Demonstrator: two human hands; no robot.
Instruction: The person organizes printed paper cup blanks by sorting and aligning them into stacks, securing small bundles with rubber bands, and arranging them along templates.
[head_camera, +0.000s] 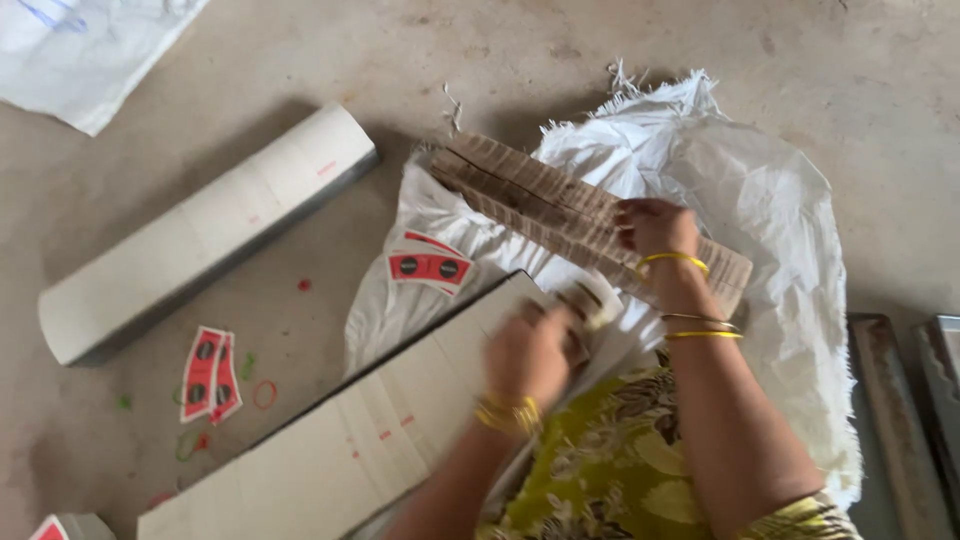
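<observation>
1. Bare concrete floor (620, 40) fills the view; a white woven sack (760, 190) is spread across it, right of centre.
2. Right hand (655, 228): its grip is closed on the upper edge of a long corrugated cardboard strip (520, 190), which lies slanting across the sack.
3. Left hand (530, 355): blurred by motion, beside a small pale roll-like object (592, 300); whether its grip is closed on that object cannot be told.
4. Long pale flat piece (400, 410), under the left hand, running toward the lower left edge of the view.
5. Risk, as a judgement: the cardboard strip is held at one edge only, so its far end could sag or slide on the slick sack.
6. Second pale piece (200, 235), lying well apart at the upper left.
7. Red-and-black labels: one (430, 265) on the sack near the strip, a pair (208, 375) on the floor.
8. Loose rubber bands (264, 394), scattered near the floor labels.
9. Obstruction: the sack's crumpled folds crowd the strip.
</observation>
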